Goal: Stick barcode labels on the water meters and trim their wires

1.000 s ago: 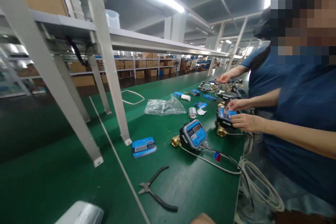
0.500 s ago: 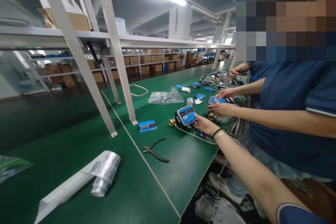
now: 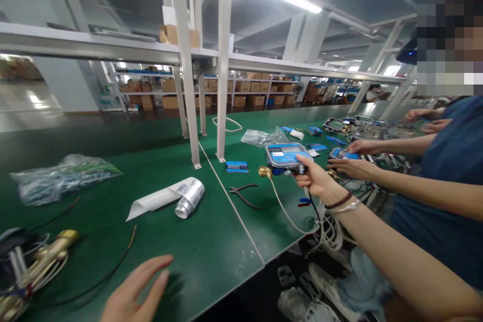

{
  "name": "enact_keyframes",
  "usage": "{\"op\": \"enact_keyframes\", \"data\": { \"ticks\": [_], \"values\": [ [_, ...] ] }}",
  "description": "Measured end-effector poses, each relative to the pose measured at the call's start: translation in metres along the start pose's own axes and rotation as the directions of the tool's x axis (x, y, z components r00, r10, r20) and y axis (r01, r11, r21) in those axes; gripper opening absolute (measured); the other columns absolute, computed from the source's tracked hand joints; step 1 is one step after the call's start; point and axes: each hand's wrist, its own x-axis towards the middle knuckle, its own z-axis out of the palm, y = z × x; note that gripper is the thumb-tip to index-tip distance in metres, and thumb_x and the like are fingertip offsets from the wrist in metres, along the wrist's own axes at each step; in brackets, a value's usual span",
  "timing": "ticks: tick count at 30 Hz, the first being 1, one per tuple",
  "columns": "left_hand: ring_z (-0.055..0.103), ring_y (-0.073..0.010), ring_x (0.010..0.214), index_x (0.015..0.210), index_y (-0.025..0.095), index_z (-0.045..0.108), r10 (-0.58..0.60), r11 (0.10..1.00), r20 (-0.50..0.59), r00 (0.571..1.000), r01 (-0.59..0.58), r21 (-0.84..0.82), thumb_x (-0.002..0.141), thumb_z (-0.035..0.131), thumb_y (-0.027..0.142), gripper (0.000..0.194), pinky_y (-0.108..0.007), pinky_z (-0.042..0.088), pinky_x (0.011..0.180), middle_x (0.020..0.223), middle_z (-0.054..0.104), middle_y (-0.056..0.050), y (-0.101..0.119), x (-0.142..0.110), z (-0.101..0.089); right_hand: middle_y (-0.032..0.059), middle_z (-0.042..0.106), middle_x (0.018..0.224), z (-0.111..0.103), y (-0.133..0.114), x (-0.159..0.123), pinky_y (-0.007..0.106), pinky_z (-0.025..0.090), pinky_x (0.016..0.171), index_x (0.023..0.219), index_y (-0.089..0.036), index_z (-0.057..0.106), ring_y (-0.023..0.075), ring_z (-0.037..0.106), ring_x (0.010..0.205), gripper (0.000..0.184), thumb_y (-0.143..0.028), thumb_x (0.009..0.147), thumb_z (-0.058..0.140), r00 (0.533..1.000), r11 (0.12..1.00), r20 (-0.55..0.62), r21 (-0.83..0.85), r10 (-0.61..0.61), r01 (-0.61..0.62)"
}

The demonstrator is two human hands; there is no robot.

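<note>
My right hand (image 3: pixel 315 177) is closed around the right side of a blue-faced meter (image 3: pixel 281 157), its thumb on the front. The meter has a display, a brass fitting (image 3: pixel 264 172) at its lower left and a pale cable (image 3: pixel 279 201) hanging down. Beneath it dangle blue and red tags or small levers (image 3: pixel 304 202). At the bottom edge my left hand (image 3: pixel 136 289) is over the green table, thumb and fingers apart, holding nothing. Cutting pliers (image 3: pixel 245 195) and a roll of clear labels (image 3: pixel 188 198) lie between my hands.
Brass fittings with wires (image 3: pixel 41 266) lie at lower left, near a plastic bag of small parts (image 3: pixel 68 178). Shelf posts (image 3: pixel 223 85) rise from the table. A blue card (image 3: pixel 237 166) lies nearby. At right, a co-worker's hands (image 3: pixel 356 158) hold another meter.
The view has swung left. My right hand has lifted the meter and tilted it, its face angled upward. My left hand has come into view at the bottom.
</note>
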Motion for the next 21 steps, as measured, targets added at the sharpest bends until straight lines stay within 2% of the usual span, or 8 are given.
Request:
{"op": "enact_keyframes", "data": {
  "ticks": [2, 4, 6, 9, 11, 13, 17, 21],
  "values": [
    [0.059, -0.0314, 0.111, 0.094, 0.026, 0.074, 0.053, 0.992, 0.23, 0.972, -0.026, -0.121, 0.072, 0.059, 0.052, 0.037, -0.046, 0.039, 0.106, 0.109, 0.07, -0.007, 0.044, -0.005, 0.043, -0.0033, 0.051, 0.058, 0.018, 0.0, -0.04, 0.007, 0.019, 0.027, 0.08, -0.014, 0.053, -0.0016, 0.026, 0.032, 0.033, -0.037, 0.099, 0.038, 0.995, 0.998, 0.078, 0.012, 0.057, -0.058],
    [0.05, -0.0299, 0.123, 0.126, 0.018, 0.058, 0.141, 0.946, 0.37, 0.918, -0.015, -0.324, 0.073, 0.059, 0.05, 0.062, -0.044, 0.034, 0.109, 0.131, 0.057, -0.011, 0.084, -0.011, 0.083, 0.0002, 0.054, 0.059, 0.04, 0.007, -0.076, 0.007, 0.023, 0.027, 0.078, -0.013, 0.054, -0.0015, 0.029, 0.032, 0.038, -0.042, 0.097, 0.038, 0.98, 0.99, 0.143, 0.013, 0.14, -0.143],
    [0.039, -0.029, 0.132, 0.143, 0.015, 0.037, 0.28, 0.845, 0.499, 0.82, 0.036, -0.534, 0.07, 0.066, 0.054, 0.088, -0.042, 0.027, 0.113, 0.145, 0.041, -0.013, 0.108, -0.021, 0.112, -0.0002, 0.053, 0.057, 0.063, 0.021, -0.106, 0.008, 0.023, 0.026, 0.076, -0.014, 0.055, -0.0005, 0.032, 0.03, 0.037, -0.041, 0.097, 0.04, 0.958, 0.975, 0.19, 0.016, 0.217, -0.224],
    [0.051, -0.0282, 0.118, 0.126, 0.015, 0.056, 0.462, 0.739, 0.656, 0.596, 0.15, -0.657, 0.071, 0.066, 0.063, 0.073, -0.04, 0.035, 0.105, 0.129, 0.055, -0.014, 0.112, -0.044, 0.127, -0.0046, 0.047, 0.05, 0.087, 0.051, -0.135, 0.008, 0.022, 0.025, 0.071, -0.015, 0.052, 0.0009, 0.032, 0.028, 0.033, -0.035, 0.096, 0.043, 0.914, 0.943, 0.236, -0.03, 0.33, -0.332],
    [0.059, -0.0219, 0.093, 0.1, 0.014, 0.066, 0.485, 0.705, 0.718, 0.499, 0.262, -0.659, 0.074, 0.058, 0.07, 0.062, -0.036, 0.042, 0.092, 0.098, 0.063, -0.01, 0.1, -0.061, 0.121, -0.0055, 0.046, 0.048, 0.097, 0.071, -0.143, 0.008, 0.02, 0.025, 0.07, -0.016, 0.051, 0.0008, 0.03, 0.028, 0.033, -0.033, 0.097, 0.043, 0.863, 0.902, 0.265, -0.114, 0.431, -0.416],
    [0.054, -0.0157, 0.073, 0.077, 0.014, 0.062, 0.434, 0.672, 0.738, 0.516, 0.36, -0.647, 0.075, 0.048, 0.077, 0.065, -0.03, 0.044, 0.08, 0.072, 0.056, -0.005, 0.085, -0.075, 0.11, -0.0046, 0.048, 0.049, 0.105, 0.088, -0.142, 0.007, 0.019, 0.026, 0.072, -0.015, 0.051, 0.0, 0.028, 0.028, 0.032, -0.034, 0.097, 0.042, 0.803, 0.85, 0.282, -0.204, 0.525, -0.485],
    [0.046, -0.0098, 0.057, 0.072, 0.013, 0.056, 0.256, 0.682, 0.68, 0.688, 0.37, -0.631, 0.079, 0.047, 0.074, 0.062, -0.022, 0.036, 0.062, 0.062, 0.05, -0.001, 0.059, -0.088, 0.082, -0.0002, 0.055, 0.055, 0.12, 0.113, -0.134, 0.006, 0.017, 0.028, 0.076, -0.015, 0.05, -0.0008, 0.027, 0.03, 0.029, -0.031, 0.098, 0.04, 0.742, 0.795, 0.29, -0.27, 0.605, -0.543],
    [0.04, -0.0069, 0.051, 0.08, 0.012, 0.059, 0.077, 0.695, 0.605, 0.792, 0.392, -0.602, 0.077, 0.056, 0.067, 0.056, -0.02, 0.029, 0.053, 0.065, 0.05, 0.0, 0.041, -0.083, 0.057, 0.0071, 0.065, 0.068, 0.123, 0.124, -0.125, 0.013, 0.049, 0.047, 0.08, -0.01, 0.057, 0.0053, 0.054, 0.045, 0.028, -0.014, 0.097, 0.035, 0.726, 0.785, 0.3, -0.231, 0.619, -0.574]
  ]
}}
